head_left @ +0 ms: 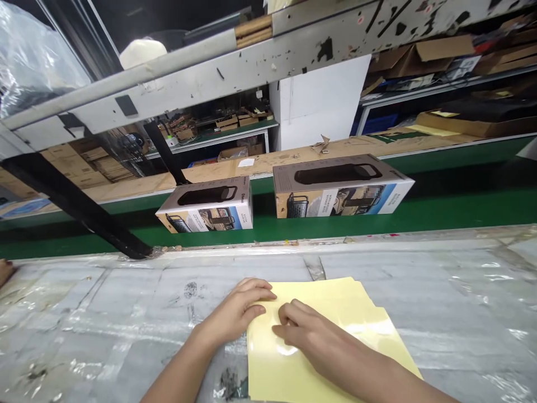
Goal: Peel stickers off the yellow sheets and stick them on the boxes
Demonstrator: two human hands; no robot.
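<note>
Glossy yellow sheets point(335, 302) lie on the plastic-covered bench in front of me, slightly fanned so that their right edges step apart. My left hand point(235, 313) rests at their upper left corner, fingers stretched out and thumb apart, with the fingertips on the top sheet. Over the left part of that sheet, my right hand point(308, 333) is closed, its index finger curled towards the thumb. Whatever may be between those fingertips is too small or hidden to make out.
Beyond the bench runs a green conveyor belt point(210, 240) carrying two printed boxes, a left box point(210, 204) and a right box point(335, 187). A black post point(84, 210) and an overhead beam point(188, 78) frame the view. Another person's hand point(5, 271) shows at the far left.
</note>
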